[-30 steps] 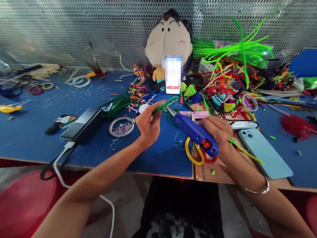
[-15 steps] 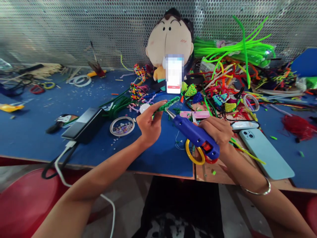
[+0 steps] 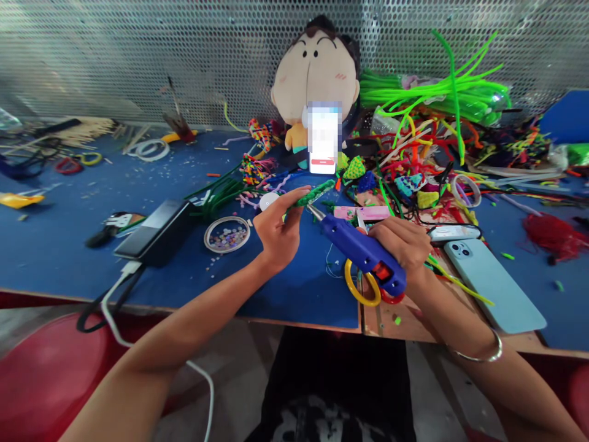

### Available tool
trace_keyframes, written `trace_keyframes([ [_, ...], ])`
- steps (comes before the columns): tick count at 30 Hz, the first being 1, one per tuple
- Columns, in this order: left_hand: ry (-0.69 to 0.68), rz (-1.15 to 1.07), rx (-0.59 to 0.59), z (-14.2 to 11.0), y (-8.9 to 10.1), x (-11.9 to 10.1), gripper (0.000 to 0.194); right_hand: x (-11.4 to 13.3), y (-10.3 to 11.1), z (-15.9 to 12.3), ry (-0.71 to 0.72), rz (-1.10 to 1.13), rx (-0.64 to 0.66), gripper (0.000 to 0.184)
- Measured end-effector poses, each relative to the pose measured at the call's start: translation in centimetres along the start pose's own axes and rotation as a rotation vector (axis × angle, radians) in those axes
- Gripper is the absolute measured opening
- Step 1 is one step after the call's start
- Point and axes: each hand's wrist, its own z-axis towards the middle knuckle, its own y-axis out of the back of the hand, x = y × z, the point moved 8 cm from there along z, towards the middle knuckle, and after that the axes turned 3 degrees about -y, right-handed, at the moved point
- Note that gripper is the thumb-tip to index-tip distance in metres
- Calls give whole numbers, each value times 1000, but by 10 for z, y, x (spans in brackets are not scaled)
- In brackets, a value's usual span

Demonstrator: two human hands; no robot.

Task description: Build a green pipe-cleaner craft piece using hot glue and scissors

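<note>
My left hand (image 3: 280, 232) pinches a fuzzy green strip (image 3: 320, 189), held tilted above the blue tabletop. My right hand (image 3: 402, 244) is wrapped round a blue hot glue gun (image 3: 363, 250) with a red switch. The gun's metal nozzle points up and left, at the lower edge of the green strip; whether it touches cannot be made out. Beneath the gun lie scissors with yellow and red handles (image 3: 362, 288). A pink strip (image 3: 361, 212) is just behind the gun. Left of my left hand sits a round dish of beads (image 3: 227, 235).
A lit phone (image 3: 323, 138) leans on a plush doll (image 3: 317, 73) at the back. A light-blue phone (image 3: 496, 285) lies at right, below tangled pipe cleaners (image 3: 414, 147). A black power bank (image 3: 156, 232) with a white cable stands left. A red stool (image 3: 55, 374) is below the table.
Almost nothing differs. The glue gun and my right hand have shifted very slightly to the left; my left hand still holds the green strip in the same place.
</note>
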Motion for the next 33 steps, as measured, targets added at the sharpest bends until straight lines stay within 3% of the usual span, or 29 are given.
trace_keyframes([
  [6, 26, -4, 13, 0, -1, 0, 29, -1, -2, 2, -26, -55, -10, 35],
  [10, 72, 51, -31, 2, 3, 4, 15, -10, -10, 3, -98, -90, 52, 30],
  [12, 125, 73, -98, 3, 7, 13, 6, -26, -19, 3, -225, -99, 144, 24],
  [15, 201, 60, -185, 6, 13, 30, 20, -62, -32, -4, -516, -187, 313, 16],
  [17, 256, 51, -224, 7, 16, 43, 25, -81, -41, -11, -612, -259, 449, 16],
  [19, 301, 5, -244, 6, 17, 54, 26, -91, -52, -19, -630, -227, 576, 36],
  [21, 319, -26, -252, 6, 17, 61, 25, -96, -61, -27, -635, -141, 679, 43],
  [26, 300, -52, -252, 7, 16, 65, 25, -107, -71, -35, -643, -82, 770, 49],
  [33, 298, -2, -240, 9, 16, 64, 29, -120, -92, -15, -506, -2, 896, 47],
])
